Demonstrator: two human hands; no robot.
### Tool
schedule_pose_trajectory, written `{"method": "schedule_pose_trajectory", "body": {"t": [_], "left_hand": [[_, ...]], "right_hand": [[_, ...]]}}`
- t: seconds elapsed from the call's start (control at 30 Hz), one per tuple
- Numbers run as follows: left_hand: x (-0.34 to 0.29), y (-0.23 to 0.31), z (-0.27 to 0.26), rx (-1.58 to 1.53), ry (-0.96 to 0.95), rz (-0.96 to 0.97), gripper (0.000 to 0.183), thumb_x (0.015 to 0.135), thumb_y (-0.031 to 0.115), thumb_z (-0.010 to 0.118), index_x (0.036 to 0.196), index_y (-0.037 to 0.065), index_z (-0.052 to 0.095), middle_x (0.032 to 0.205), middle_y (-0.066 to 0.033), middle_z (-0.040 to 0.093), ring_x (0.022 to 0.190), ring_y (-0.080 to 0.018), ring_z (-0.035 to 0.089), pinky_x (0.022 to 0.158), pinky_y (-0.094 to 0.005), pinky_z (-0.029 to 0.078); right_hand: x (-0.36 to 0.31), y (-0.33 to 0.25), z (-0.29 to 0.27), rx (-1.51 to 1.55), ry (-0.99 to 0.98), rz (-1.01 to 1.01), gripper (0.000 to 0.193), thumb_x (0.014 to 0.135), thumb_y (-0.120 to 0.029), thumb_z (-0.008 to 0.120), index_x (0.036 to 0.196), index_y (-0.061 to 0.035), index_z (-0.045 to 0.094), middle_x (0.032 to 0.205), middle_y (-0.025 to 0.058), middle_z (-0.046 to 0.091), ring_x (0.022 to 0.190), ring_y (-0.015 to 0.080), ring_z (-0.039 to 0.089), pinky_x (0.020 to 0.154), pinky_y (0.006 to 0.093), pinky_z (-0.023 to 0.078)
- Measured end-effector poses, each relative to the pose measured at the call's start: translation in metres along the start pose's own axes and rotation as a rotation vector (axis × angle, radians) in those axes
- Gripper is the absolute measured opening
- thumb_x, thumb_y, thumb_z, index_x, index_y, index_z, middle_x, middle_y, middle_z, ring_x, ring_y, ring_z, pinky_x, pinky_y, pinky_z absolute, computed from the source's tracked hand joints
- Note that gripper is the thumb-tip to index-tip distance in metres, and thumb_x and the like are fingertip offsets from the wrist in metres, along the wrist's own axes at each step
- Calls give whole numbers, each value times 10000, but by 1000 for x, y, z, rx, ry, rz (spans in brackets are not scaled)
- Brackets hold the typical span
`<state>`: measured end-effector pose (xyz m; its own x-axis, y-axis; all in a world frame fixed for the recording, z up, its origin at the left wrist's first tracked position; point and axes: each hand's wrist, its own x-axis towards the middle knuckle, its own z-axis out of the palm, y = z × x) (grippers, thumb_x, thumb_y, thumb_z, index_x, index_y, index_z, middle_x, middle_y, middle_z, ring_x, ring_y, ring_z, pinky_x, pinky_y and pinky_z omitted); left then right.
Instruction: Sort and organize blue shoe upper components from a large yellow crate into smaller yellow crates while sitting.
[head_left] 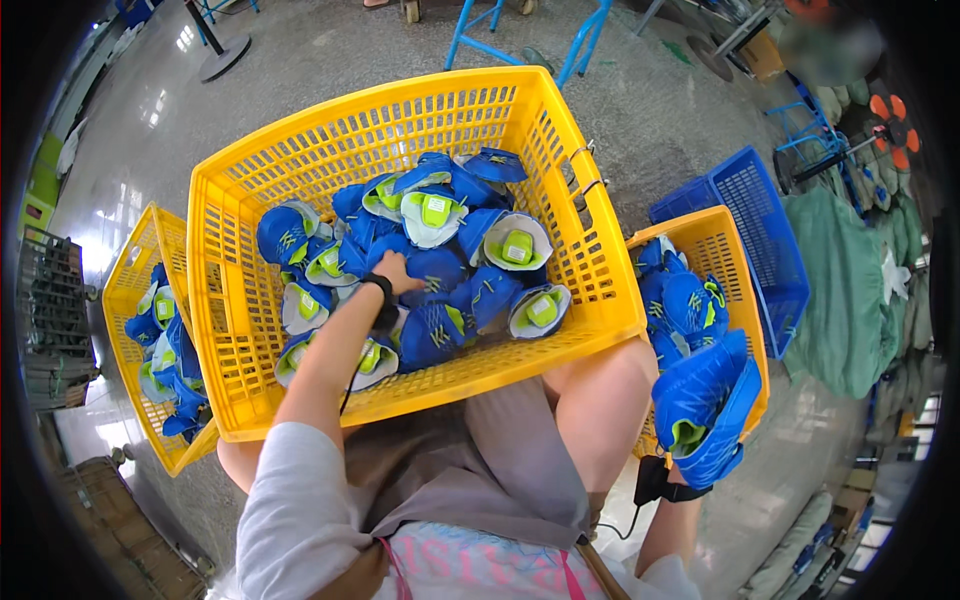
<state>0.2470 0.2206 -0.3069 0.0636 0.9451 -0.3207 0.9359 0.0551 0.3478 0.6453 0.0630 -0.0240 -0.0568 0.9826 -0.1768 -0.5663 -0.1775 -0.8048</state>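
Note:
A large yellow plastic basket (250, 140) rests across my lap, heaped with blue shoe uppers (430, 335) that have white linings and lime-green tongues with labels. My left hand (397, 272) reaches into the middle of the heap, its fingers closed on a blue upper; the fingertips are partly hidden. Out to the right, my right hand (679, 472) holds up blue shoe uppers (700, 395) pressed together, which hide most of its fingers. They are over the near edge of a smaller orange-yellow basket (745, 290), where more blue uppers (685, 300) lie. Both wrists wear black bands.
Left of the large basket stands another yellow basket (130, 300) of similar uppers. Behind the right basket is a blue crate (760, 220), beside green sacking (835, 290). Blue metal legs (480, 45) and a stand base (225, 60) are on the floor ahead. An orange-bladed fan (893, 132) stands right.

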Motion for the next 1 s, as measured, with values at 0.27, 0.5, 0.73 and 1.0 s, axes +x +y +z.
{"method": "schedule_pose_trajectory", "body": {"t": [0.27, 0.5, 0.73, 1.0], "left_hand": [[-61, 82, -109, -1073, -318, 216, 380, 758, 80, 616, 1125, 15, 542, 1003, -85, 619, 909, -164, 574, 831, -298, 446], [-127, 134, -207, -1686, -824, 445, 520, 883, 137, 527, 1326, 16, 284, 1249, -92, 459, 1134, -135, 425, 967, -302, 356], [-85, 92, -61, -18, -852, 780, 548, 880, 502, 390, 1177, 63, 527, 1200, -153, 527, 1107, -329, 481, 935, -394, 365], [-33, 130, -155, -795, -495, 529, 225, 710, 81, 581, 919, 35, 649, 857, -49, 635, 821, -143, 570, 773, -260, 448]], "right_hand": [[42, 0, 40, -30, -132, 164, 641, 781, -236, 586, 1303, 22, 316, 1249, 185, 460, 1111, 306, 495, 942, 432, 417], [78, 31, 87, -2, -129, 390, 422, 780, -125, 542, 1167, 22, 459, 1026, 120, 597, 867, 197, 610, 776, 319, 504], [57, -11, 54, -173, -260, 129, 425, 849, -152, 504, 1228, 11, 404, 1194, 161, 516, 1021, 269, 562, 902, 383, 454], [-20, -62, -3, -277, -96, -59, 386, 848, -135, 507, 1199, 8, 429, 1169, 149, 533, 1002, 256, 569, 897, 370, 456]]}}
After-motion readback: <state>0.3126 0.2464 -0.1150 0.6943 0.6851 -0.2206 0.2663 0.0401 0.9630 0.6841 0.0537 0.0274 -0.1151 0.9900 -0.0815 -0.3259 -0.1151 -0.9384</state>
